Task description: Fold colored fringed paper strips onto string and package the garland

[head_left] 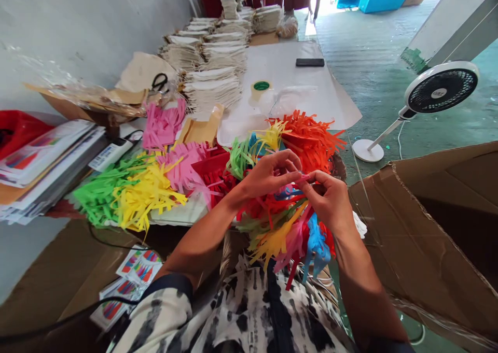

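My left hand (274, 174) and my right hand (329, 200) meet above the near edge of the table, thumb and fingers of each pinched together. Between the fingertips shows a small bit of a pink tissue-paper tassel (305, 177); the rest of that piece is hidden. Below the hands hang fringed tassels: a yellow-orange one (268, 243), a pink one (292, 237) and a blue one (318, 245), with red strips among them. Just beyond my left hand lies a light green fringe (239, 158). A heap of orange-red fringes (311, 141) sits behind my right hand.
Green (103, 192) and yellow fringes (146, 197) lie at the left. Farther back are white stacks (213, 86), a tape roll (260, 87), black-handled scissors (159, 82) and a dark phone-like object (310, 62). A fan (439, 91) and cardboard box (383, 202) stand right.
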A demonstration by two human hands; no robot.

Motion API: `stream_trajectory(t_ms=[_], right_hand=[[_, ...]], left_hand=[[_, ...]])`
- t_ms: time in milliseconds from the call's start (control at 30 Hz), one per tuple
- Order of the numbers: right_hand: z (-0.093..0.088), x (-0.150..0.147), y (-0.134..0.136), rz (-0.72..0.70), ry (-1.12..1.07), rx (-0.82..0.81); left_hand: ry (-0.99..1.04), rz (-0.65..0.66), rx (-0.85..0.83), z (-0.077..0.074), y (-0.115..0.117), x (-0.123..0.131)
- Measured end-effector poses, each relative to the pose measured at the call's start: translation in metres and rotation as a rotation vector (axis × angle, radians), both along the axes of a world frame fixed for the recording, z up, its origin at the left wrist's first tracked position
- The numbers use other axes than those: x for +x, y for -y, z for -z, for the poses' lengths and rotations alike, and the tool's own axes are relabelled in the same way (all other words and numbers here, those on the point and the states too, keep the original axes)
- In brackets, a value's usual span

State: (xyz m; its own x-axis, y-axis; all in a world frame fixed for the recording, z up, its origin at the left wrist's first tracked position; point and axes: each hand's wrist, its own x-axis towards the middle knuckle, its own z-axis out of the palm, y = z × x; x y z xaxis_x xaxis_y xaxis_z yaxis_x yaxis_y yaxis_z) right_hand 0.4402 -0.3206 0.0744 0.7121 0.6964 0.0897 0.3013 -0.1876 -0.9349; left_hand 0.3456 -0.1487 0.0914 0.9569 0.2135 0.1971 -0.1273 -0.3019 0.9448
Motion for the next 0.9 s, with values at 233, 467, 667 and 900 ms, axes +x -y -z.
stream_trajectory(t_ms=[233, 467, 667, 900], right_hand=[[-0.002, -0.001, 0.003, -0.007, -0.01, -0.022], [-0.001, -0.003, 0.004, 0.027, -0.001, -0.014], [0.001, -0.003, 0.005, 0.049, -0.054, 0.019], [-0.001, -0.001, 0.0, 0.069, -0.123, 0.182]], left_hand=[[0.116, -0.055, 0.121, 0.001, 0.001, 0.003], [0.13, -0.087, 0.101, 0.007, 0.004, 0.006], [0.164, -0.165, 0.141, 0.011, 0.007, 0.007], [0.148, -0.224, 0.46, 0.003, 0.013, 0.01]])
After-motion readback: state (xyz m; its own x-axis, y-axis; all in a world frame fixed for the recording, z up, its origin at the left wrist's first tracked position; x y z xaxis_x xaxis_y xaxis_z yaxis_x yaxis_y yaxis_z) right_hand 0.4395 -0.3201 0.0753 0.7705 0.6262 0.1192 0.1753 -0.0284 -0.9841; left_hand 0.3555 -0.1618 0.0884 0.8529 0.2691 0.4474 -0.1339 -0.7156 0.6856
